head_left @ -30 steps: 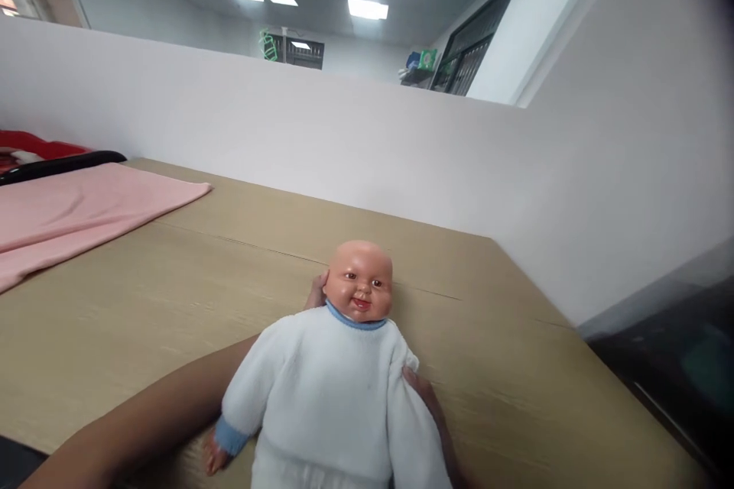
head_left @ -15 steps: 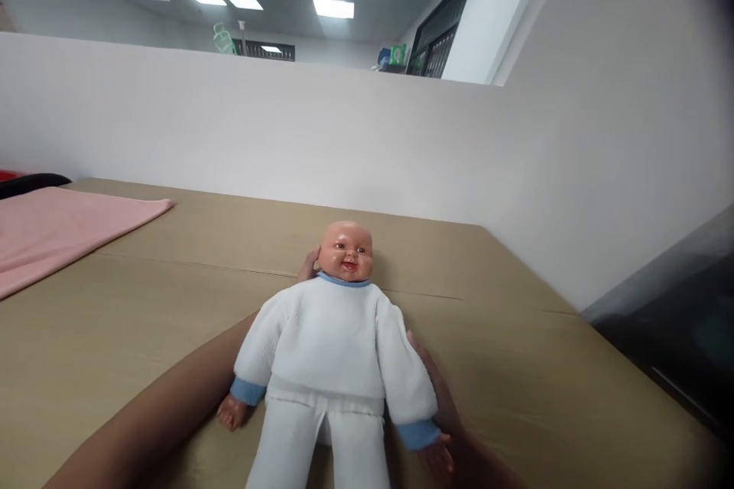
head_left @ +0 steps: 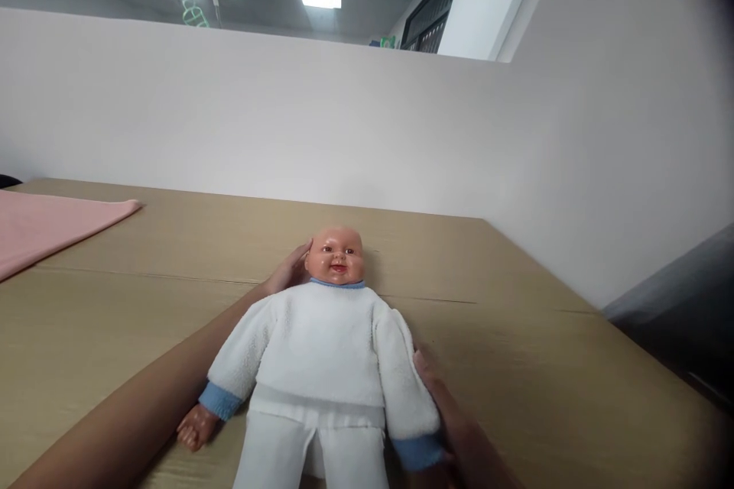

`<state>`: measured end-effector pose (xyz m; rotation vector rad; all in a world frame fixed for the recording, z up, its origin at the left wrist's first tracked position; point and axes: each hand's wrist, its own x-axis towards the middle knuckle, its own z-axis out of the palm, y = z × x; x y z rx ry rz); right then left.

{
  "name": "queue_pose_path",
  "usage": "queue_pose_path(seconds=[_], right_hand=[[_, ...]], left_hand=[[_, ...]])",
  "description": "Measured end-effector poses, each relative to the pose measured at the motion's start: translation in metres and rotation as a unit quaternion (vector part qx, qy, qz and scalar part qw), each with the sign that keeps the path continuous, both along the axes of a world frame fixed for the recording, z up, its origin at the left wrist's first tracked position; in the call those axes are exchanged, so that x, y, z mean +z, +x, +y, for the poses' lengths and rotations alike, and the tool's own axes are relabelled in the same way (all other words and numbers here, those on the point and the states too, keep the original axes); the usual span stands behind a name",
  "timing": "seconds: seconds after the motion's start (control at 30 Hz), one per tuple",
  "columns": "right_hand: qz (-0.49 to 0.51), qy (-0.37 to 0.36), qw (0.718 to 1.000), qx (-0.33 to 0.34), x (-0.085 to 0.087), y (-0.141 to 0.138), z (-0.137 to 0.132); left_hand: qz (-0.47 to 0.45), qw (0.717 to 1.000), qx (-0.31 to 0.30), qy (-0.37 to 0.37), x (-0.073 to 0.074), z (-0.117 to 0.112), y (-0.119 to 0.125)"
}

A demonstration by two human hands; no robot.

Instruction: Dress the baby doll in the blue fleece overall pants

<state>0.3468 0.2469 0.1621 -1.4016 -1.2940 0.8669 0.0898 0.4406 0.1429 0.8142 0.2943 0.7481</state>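
Note:
A baby doll (head_left: 321, 348) in a fleecy white top and trousers with blue cuffs and collar lies on its back, face up, head away from me. My left hand (head_left: 290, 269) cups the side of its head, the fingers partly hidden behind it. At the doll's other side, my right hand (head_left: 436, 390) presses against the white sleeve, mostly covered by the doll's arm. Both hands support the doll between them.
The doll is over a brown tabletop (head_left: 533, 367). A pink cloth (head_left: 51, 225) is spread at the far left. Behind the table stands a white partition (head_left: 258, 114), with a wall at the right. A dark object (head_left: 677, 321) is beyond the right edge.
The doll has come slightly lower and to the left, its arm on the left spreading outward. More of my left hand shows beside its head. The camera view has shifted a little.

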Motion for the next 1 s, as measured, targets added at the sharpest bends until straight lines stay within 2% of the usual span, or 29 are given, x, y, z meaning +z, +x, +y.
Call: queue_pose_path(seconds=[0.07, 0.17, 0.3, 0.47, 0.67, 0.87, 1.0], right_hand=[[-0.02, -0.014, 1.0, 0.012, -0.005, 0.02, -0.018], [-0.062, 0.007, 0.997, 0.04, -0.005, 0.031, -0.025], [-0.076, 0.023, 0.996, 0.035, -0.002, 0.027, -0.019], [-0.08, 0.03, 0.996, 0.02, -0.007, 0.029, -0.018], [-0.078, 0.011, 0.996, 0.033, -0.005, 0.029, -0.018], [-0.091, -0.003, 0.995, 0.032, -0.008, 0.031, -0.017], [-0.099, 0.01, 0.995, 0.024, -0.012, 0.033, -0.016]], left_hand=[[-0.004, 1.0, -0.003, -0.002, 0.0, 0.001, -0.001], [-0.007, 1.0, 0.004, -0.009, -0.002, 0.003, 0.0], [-0.008, 1.0, 0.005, -0.014, -0.006, 0.006, 0.0], [-0.019, 1.0, -0.011, -0.012, -0.008, 0.004, 0.002], [0.02, 0.998, 0.048, -0.035, -0.002, -0.008, 0.005], [0.007, 0.994, 0.107, -0.03, 0.001, -0.012, -0.006], [0.02, 0.998, 0.067, 0.001, 0.004, -0.013, 0.0]])
